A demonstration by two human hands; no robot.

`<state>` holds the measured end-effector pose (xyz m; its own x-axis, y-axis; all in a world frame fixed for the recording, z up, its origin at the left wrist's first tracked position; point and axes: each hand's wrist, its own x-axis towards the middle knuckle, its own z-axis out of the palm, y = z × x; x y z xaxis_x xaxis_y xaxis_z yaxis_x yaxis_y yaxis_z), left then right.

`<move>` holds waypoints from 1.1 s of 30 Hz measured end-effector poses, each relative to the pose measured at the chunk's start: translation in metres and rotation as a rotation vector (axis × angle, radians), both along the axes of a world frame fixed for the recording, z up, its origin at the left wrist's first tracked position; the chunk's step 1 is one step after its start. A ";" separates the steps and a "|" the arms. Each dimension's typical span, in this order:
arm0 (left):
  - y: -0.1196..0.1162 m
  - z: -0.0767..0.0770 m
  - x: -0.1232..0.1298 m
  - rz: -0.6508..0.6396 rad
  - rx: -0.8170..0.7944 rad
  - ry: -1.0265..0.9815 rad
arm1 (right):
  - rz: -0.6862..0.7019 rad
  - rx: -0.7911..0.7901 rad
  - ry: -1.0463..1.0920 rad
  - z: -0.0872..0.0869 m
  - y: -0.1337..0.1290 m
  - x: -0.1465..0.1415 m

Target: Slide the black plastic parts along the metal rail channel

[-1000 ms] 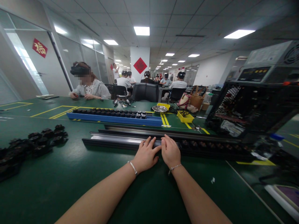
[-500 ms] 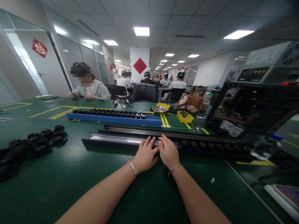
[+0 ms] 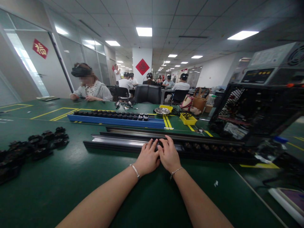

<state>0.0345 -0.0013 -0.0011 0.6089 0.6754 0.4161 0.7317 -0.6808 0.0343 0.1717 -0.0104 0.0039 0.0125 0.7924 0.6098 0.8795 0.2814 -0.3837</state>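
Observation:
My left hand (image 3: 149,158) rests on a long black rail (image 3: 111,143) with a shiny inner channel, its fingers stretched out over it. Beside it, almost touching, my right hand (image 3: 169,155) lies on the same rail with fingers extended and spread. Something dark shows between the fingertips, too hidden to name. To the right of my hands, a row of small black parts (image 3: 206,147) sits in the rail. A second black rail (image 3: 133,131) runs just behind.
Loose black parts (image 3: 42,144) lie in a pile at left. Farther back stand a blue tray (image 3: 116,122) of similar parts, a metal bowl (image 3: 162,110) and a yellow bin (image 3: 188,119). An open computer case (image 3: 239,110) stands at right. A person (image 3: 92,88) sits across the table.
My right hand has shifted slightly left, and its fingers are a little more spread. The left hand stays nearly in place on the rail.

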 end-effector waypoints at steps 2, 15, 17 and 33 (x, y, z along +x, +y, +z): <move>0.000 0.000 0.000 0.005 -0.004 -0.001 | -0.029 0.033 0.025 0.000 0.000 -0.001; 0.001 -0.002 -0.001 -0.010 0.005 0.004 | -0.219 0.042 -0.098 0.000 0.001 0.004; 0.002 -0.002 -0.001 -0.011 0.008 0.004 | -0.216 0.049 -0.093 0.000 0.002 0.005; -0.002 0.001 0.001 0.028 -0.036 0.040 | -0.116 0.007 -0.026 0.004 0.001 0.005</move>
